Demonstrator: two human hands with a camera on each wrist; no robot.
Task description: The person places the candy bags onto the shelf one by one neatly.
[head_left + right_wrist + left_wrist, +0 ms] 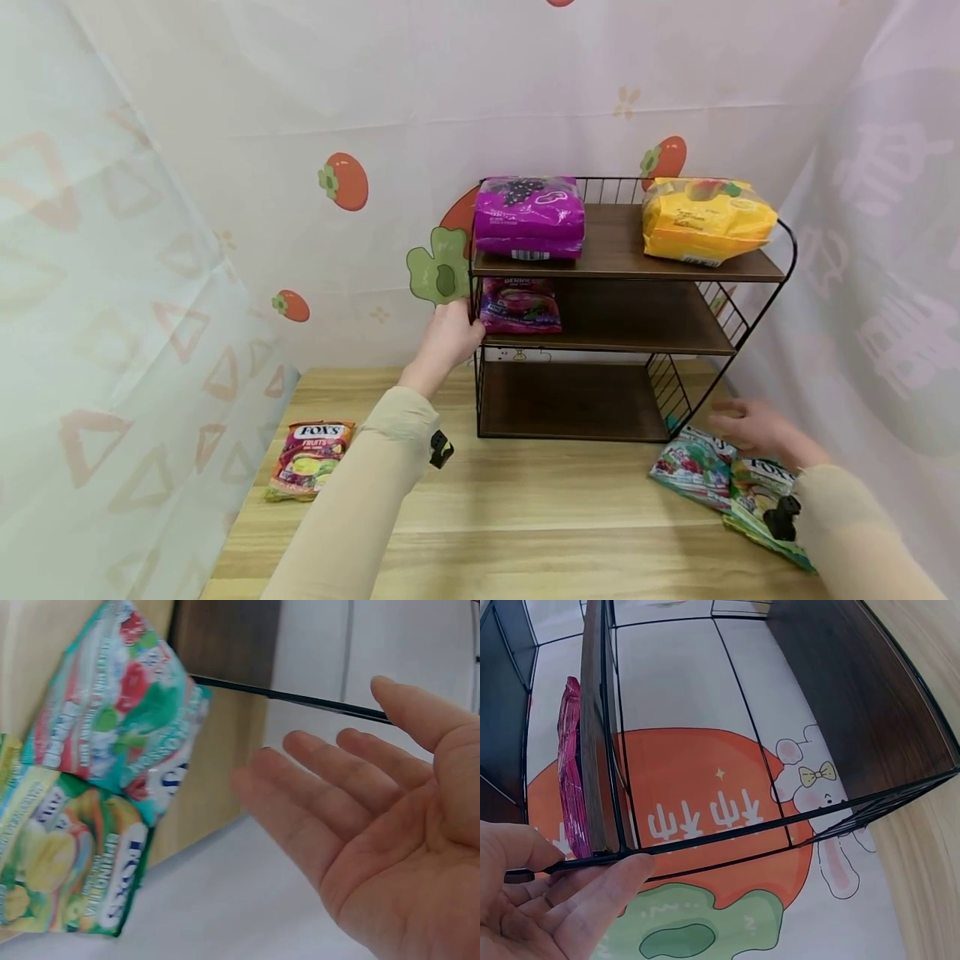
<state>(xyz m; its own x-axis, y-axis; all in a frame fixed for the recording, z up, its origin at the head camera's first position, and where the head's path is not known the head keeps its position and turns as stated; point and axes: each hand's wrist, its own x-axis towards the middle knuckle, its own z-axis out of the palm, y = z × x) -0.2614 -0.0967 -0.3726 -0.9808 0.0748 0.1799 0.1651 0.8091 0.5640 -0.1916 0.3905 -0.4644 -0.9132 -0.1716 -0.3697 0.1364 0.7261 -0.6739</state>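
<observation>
A three-tier shelf rack (600, 325) with brown boards and a black wire frame stands at the back. My left hand (450, 333) grips its left side by the middle board; in the left wrist view, the thumb and fingers of that hand (562, 915) are round the black bar (697, 838). A purple-red candy bag (520, 307) lies on the middle board beside it. At the rack's lower right, my right hand (757, 427) hovers with fingers apart over a teal bag (693, 467) and a green bag (757, 492), touching neither.
On the top board are a purple bag (529, 218) at the left and a yellow bag (705, 218) at the right. A red Fox's bag (311, 458) lies at the left of the wooden table (540, 533). Printed cloth hangs behind and at both sides.
</observation>
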